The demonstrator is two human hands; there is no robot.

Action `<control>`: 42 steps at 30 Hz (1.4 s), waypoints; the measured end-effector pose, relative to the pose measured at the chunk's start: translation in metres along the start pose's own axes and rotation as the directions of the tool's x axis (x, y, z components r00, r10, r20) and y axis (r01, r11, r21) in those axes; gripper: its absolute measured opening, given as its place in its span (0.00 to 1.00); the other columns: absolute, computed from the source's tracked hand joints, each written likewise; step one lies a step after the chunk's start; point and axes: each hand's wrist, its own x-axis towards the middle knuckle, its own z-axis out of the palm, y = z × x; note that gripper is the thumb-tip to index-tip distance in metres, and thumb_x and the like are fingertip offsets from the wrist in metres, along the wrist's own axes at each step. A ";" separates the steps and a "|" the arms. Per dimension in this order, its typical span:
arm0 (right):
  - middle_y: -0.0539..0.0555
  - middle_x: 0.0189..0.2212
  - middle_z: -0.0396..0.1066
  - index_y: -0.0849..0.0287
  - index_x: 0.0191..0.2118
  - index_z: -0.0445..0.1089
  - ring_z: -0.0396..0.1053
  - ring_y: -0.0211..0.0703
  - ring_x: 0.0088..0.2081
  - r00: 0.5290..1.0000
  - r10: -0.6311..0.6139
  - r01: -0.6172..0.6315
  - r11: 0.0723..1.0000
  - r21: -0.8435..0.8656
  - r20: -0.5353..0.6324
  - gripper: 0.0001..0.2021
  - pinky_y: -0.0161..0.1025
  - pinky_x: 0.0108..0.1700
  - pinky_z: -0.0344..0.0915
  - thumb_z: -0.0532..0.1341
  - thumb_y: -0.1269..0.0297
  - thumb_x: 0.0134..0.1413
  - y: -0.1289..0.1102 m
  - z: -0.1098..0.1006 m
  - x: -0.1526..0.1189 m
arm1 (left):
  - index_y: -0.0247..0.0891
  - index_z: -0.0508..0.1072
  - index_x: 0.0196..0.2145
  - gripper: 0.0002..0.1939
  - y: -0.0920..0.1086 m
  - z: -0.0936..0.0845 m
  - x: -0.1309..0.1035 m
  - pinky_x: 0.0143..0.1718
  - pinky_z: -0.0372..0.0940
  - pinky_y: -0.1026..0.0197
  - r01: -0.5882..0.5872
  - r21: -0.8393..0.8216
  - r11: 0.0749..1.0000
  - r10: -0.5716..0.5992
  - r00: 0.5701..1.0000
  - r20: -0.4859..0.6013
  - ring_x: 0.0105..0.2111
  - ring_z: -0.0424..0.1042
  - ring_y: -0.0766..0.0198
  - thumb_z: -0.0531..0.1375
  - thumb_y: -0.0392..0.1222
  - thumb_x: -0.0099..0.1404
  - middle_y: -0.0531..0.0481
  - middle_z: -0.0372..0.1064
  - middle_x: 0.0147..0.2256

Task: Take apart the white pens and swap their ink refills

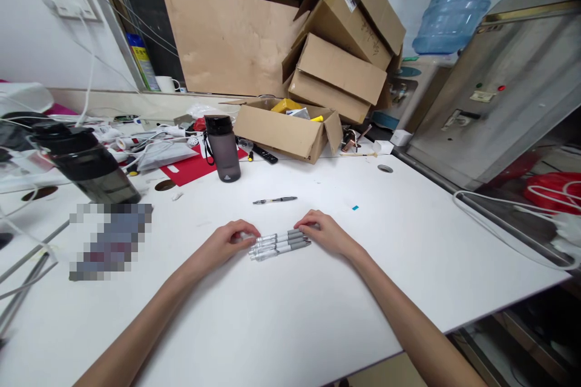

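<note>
Left hand (229, 239) and right hand (325, 231) at either end of a row of pens (281, 245)
The hands' curled fingers meet the clear ends on the left and the grey ends on the right; whether they grip or only touch, I cannot tell. The row lies well in from the edges of the tabletop (272, 326), with a single dark pen (275, 200) between it and the far edge
</note>
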 end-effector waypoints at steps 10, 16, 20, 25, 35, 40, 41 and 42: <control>0.55 0.42 0.75 0.54 0.41 0.81 0.71 0.46 0.45 1.000 0.013 -0.013 1.000 0.012 0.024 0.10 0.42 0.47 0.67 0.60 0.63 0.64 -0.004 0.000 -0.001 | 0.42 0.78 0.43 0.15 0.003 -0.002 -0.001 0.42 0.66 0.59 -0.007 -0.027 1.000 0.007 1.000 0.013 0.40 0.74 0.56 0.55 0.50 0.71 0.48 0.78 0.42; 0.54 0.43 0.74 0.54 0.41 0.80 0.71 0.45 0.44 0.998 0.058 -0.059 0.998 0.017 0.010 0.13 0.41 0.46 0.66 0.56 0.61 0.67 -0.002 0.003 0.000 | 0.42 0.77 0.44 0.16 0.001 0.000 -0.002 0.42 0.66 0.59 0.021 -0.031 0.999 -0.021 1.000 0.001 0.38 0.73 0.57 0.53 0.50 0.72 0.49 0.77 0.42; 0.55 0.45 0.72 0.55 0.45 0.77 0.70 0.45 0.44 0.989 0.066 -0.065 0.998 0.012 -0.136 0.13 0.43 0.49 0.65 0.55 0.61 0.66 0.008 0.008 0.004 | 0.43 0.74 0.51 0.19 -0.008 0.005 0.000 0.42 0.67 0.56 0.084 -0.059 0.995 -0.090 0.990 -0.112 0.38 0.74 0.55 0.55 0.55 0.70 0.48 0.76 0.41; 0.57 0.52 0.70 0.55 0.54 0.72 0.64 0.48 0.55 0.953 0.090 -0.104 0.994 -0.034 -0.290 0.16 0.47 0.57 0.63 0.53 0.63 0.65 0.015 0.013 0.013 | 0.43 0.66 0.60 0.27 -0.021 0.010 0.007 0.58 0.64 0.47 0.171 -0.266 0.949 -0.234 0.945 -0.229 0.50 0.76 0.50 0.56 0.58 0.68 0.42 0.74 0.52; 0.58 0.62 0.66 0.58 0.64 0.65 0.55 0.47 0.66 0.958 0.098 -0.131 0.985 -0.110 -0.269 0.22 0.49 0.69 0.50 0.52 0.61 0.68 0.015 0.017 0.032 | 0.44 0.69 0.57 0.25 -0.011 0.010 0.032 0.61 0.65 0.44 0.183 -0.632 0.753 -0.380 0.905 -0.191 0.45 0.80 0.53 0.63 0.56 0.66 0.41 0.67 0.61; 0.60 0.62 0.66 0.57 0.65 0.65 0.56 0.48 0.66 0.959 0.116 -0.154 0.979 -0.135 -0.258 0.23 0.50 0.69 0.50 0.52 0.60 0.68 0.016 0.018 0.034 | 0.42 0.70 0.58 0.27 -0.004 0.007 0.035 0.60 0.68 0.50 0.213 -0.721 0.659 -0.450 0.880 -0.152 0.44 0.81 0.56 0.67 0.53 0.65 0.40 0.73 0.57; 0.60 0.62 0.66 0.57 0.65 0.65 0.56 0.48 0.66 0.959 0.117 -0.155 0.979 -0.134 -0.257 0.23 0.50 0.69 0.50 0.53 0.60 0.68 0.016 0.018 0.035 | 0.41 0.69 0.58 0.28 -0.004 0.006 0.035 0.60 0.69 0.50 0.212 -0.729 0.650 -0.453 0.879 -0.148 0.44 0.81 0.56 0.67 0.52 0.65 0.40 0.74 0.56; 0.60 0.62 0.66 0.57 0.65 0.66 0.57 0.48 0.66 0.959 0.119 -0.155 0.980 -0.128 -0.257 0.23 0.51 0.69 0.50 0.53 0.60 0.68 0.015 0.018 0.035 | 0.41 0.69 0.59 0.28 -0.004 0.006 0.036 0.60 0.69 0.50 0.211 -0.735 0.645 -0.454 0.879 -0.146 0.44 0.81 0.55 0.67 0.52 0.64 0.40 0.74 0.55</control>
